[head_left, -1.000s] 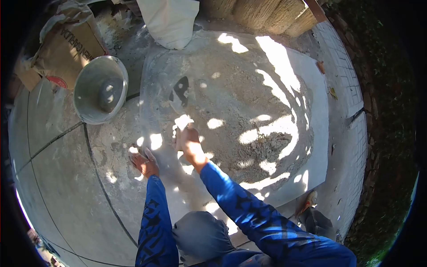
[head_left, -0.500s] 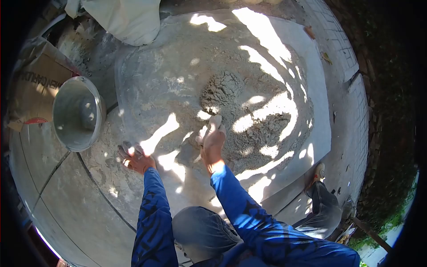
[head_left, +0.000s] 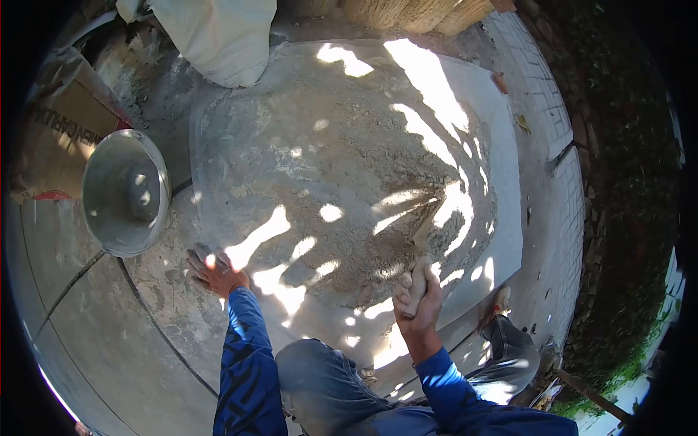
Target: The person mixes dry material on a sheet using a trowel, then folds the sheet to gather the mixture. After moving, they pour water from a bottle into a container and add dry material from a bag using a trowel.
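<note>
My right hand (head_left: 420, 298) is closed around the handle of a mortar-caked trowel (head_left: 423, 231). Its blade is partly lost among the grey mortar (head_left: 385, 218), which lies spread over a pale sheet (head_left: 505, 232) on the ground. Patches of sunlight make the blade's outline hard to follow. My left hand (head_left: 217, 274) rests palm down on the concrete by the sheet's left edge, fingers spread, with nothing in it. Grey dust coats its fingers.
A grey bowl-like tub (head_left: 125, 192) stands at the left, beside a cardboard box (head_left: 62, 138). A whitish sack (head_left: 218, 40) lies at the far left corner of the sheet. My knee (head_left: 313, 374) is in front, with paving (head_left: 542, 109) and plants along the right.
My right hand has moved right and back toward me with the trowel. The mortar mound that stood near the middle is now flattened and spread to the right. My left hand stays put.
</note>
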### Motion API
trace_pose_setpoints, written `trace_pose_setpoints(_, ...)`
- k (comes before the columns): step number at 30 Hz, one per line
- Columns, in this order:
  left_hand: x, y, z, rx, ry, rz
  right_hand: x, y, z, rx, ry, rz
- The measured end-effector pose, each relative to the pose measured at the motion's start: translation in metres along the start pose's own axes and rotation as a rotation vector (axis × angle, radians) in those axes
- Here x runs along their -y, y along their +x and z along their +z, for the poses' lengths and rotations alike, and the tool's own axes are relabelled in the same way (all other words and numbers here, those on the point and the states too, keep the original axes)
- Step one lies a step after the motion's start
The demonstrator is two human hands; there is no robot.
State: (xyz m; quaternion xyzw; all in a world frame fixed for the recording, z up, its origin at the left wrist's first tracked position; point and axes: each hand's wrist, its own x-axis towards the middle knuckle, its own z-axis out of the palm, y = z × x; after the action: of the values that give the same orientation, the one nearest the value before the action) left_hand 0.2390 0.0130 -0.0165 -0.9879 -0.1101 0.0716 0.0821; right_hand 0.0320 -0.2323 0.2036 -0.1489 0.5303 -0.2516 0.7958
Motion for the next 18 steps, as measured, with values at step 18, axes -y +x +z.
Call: trace_pose_setpoints(18,0.008,0.002,0.009,-0.109,-0.227,0.098,-0.139,0.234,0.347,0.258,-0.01,0.203)
